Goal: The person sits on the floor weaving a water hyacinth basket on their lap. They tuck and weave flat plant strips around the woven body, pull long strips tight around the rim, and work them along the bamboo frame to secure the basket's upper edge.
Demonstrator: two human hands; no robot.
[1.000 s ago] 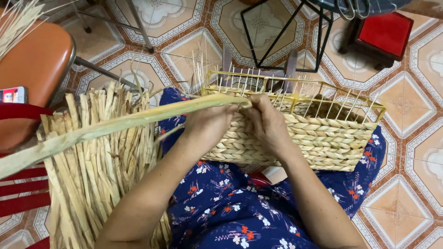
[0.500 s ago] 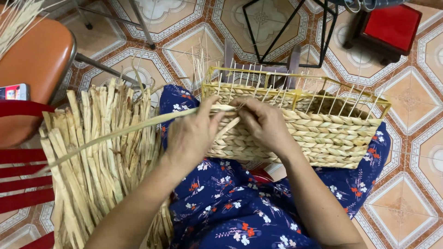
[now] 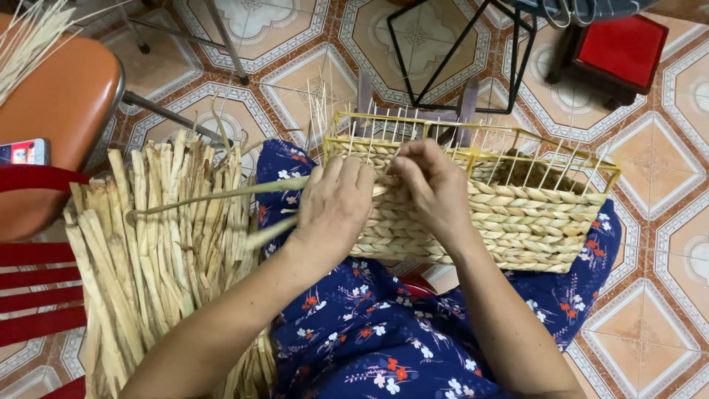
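Observation:
A half-woven straw basket [image 3: 532, 222] on a yellow wire frame rests on my lap, over blue floral cloth. My left hand [image 3: 336, 203] is pressed against the basket's near left corner and grips a long pale green-tan fibre strand [image 3: 221, 196] that trails off to the left. Close beside it, my right hand [image 3: 432, 185] pinches the weave at the top row of the front wall. Bare wire uprights stand above the woven rows.
A thick bundle of dried fibre strips [image 3: 155, 251] lies at my left. An orange chair seat [image 3: 59, 111] with a phone [image 3: 26, 151] on it stands at far left. A black metal frame [image 3: 450, 52] and a red stool [image 3: 624, 48] stand beyond the basket on patterned floor tiles.
The long strand, earlier stretched far out to the lower left, has been drawn in toward the basket. Both hands stay at the basket's front left corner.

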